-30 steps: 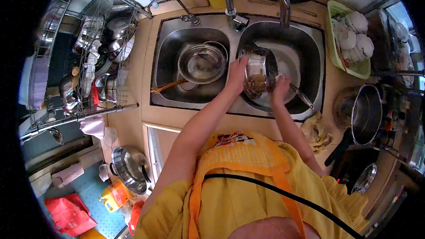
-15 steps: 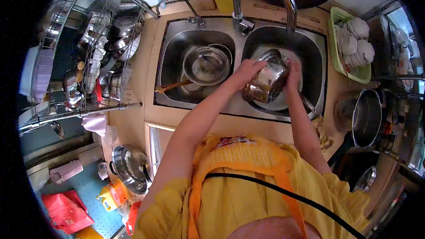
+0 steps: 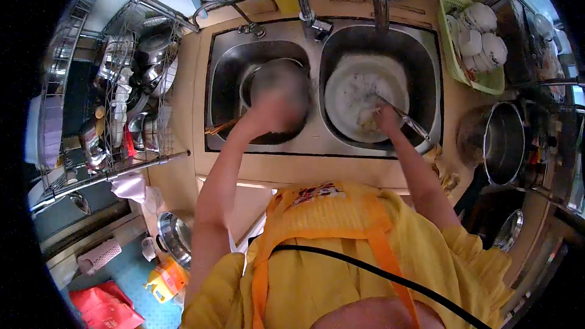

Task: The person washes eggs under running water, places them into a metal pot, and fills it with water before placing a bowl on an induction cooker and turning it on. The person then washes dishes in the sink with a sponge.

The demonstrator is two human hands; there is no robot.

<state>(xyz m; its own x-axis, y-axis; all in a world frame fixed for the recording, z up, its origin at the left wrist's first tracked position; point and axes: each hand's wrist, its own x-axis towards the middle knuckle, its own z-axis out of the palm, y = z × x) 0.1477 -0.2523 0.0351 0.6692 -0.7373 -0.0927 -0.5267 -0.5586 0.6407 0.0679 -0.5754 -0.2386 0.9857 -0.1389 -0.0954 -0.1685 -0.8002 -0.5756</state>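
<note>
In the left sink (image 3: pixel 219 100), my left hand (image 3: pixel 271 116) has a round metal bowl (image 3: pixel 281 82), smeared by motion, and its fingers seem wrapped on the near side. The bowl sits over other metal ware there, largely hidden. Chopsticks (image 3: pixel 220 127) poke out beside my wrist. My right hand (image 3: pixel 388 120) is closed inside a pale basin (image 3: pixel 341 94) of sudsy water in the right sink. A yellowish lump (image 3: pixel 368 118) shows at its fingertips, too unclear to name. A long metal handle (image 3: pixel 415 128) slants over the basin's right rim, close to that hand.
The tall faucet (image 3: pixel 381 6) arches over the right sink, and a smaller tap (image 3: pixel 251 27) stands behind the left. A green basket (image 3: pixel 450 36) of bowls is at the right, above a deep pot (image 3: pixel 506 140). A wire dish rack (image 3: pixel 116 158) fills the left side.
The metal vessel held by both hands over the right sink is gone from there. My left hand has swung left with a metal bowl; my right hand has lowered into the basin.
</note>
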